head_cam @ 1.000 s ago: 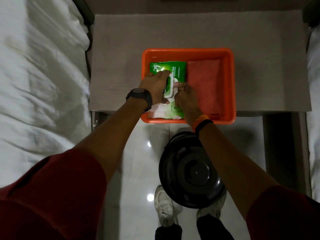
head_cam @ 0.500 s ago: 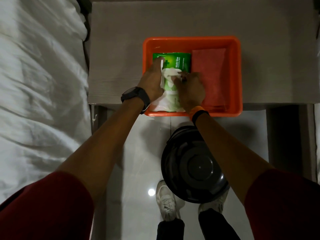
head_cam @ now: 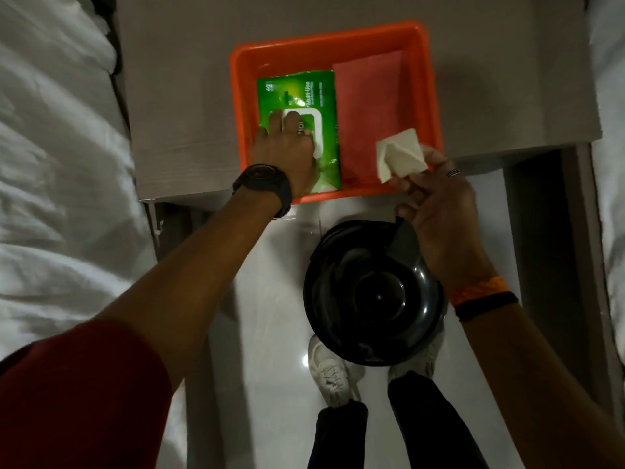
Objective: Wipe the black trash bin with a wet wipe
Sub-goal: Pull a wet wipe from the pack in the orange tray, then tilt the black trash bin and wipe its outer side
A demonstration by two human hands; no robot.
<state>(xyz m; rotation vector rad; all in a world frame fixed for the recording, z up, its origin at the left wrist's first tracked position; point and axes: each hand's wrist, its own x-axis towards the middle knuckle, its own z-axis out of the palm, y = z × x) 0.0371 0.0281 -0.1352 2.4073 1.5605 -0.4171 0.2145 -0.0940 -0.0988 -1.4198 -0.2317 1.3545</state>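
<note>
A round black trash bin (head_cam: 372,296) stands on the floor between my feet and the side table. In the orange tub (head_cam: 324,38) on the table lies a green wet wipe pack (head_cam: 301,93). My left hand (head_cam: 287,147) lies flat on the pack's white flap, fingers spread, pressing down. My right hand (head_cam: 436,211) is raised over the tub's front right corner and the bin's far rim. It pinches a folded white wet wipe (head_cam: 400,155) between thumb and fingers.
A folded red cloth (head_cam: 368,106) lies in the tub beside the pack. The grey side table (head_cam: 176,106) sits between a white bed (head_cam: 57,184) on the left and another bed edge (head_cam: 608,96) on the right. My white shoes (head_cam: 329,374) stand on the glossy floor.
My right hand has pulled a white wipe out of the pack and moved right and toward me with it. My left hand shifted onto the flap, which now looks closed.
</note>
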